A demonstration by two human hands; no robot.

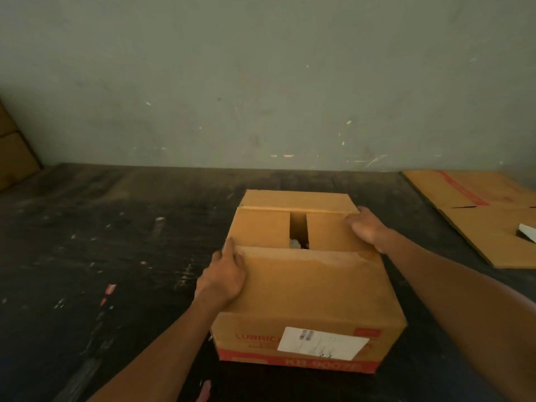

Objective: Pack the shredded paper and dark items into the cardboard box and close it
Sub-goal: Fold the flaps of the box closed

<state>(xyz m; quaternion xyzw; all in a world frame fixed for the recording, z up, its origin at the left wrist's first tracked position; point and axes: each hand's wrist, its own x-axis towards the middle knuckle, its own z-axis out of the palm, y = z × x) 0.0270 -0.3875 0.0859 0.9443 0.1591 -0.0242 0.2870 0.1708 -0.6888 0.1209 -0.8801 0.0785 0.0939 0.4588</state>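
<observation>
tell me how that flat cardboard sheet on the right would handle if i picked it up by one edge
The flattened cardboard sheet would probably feel light. It shows fold creases, so it would likely hinge and droop rather than stay rigid. Lying flat on the dark floor, it should slide easily when pushed.

The brown corrugated cardboard box [307, 288] stands upright on the dark scuffed surface [101, 242], its red-banded side with a white label facing the camera. The near top flap lies folded flat, the far flap is lowered, and the two side flaps beneath leave a narrow dark gap. Through that gap a bit of pale shredded paper [295, 243] shows inside.
</observation>
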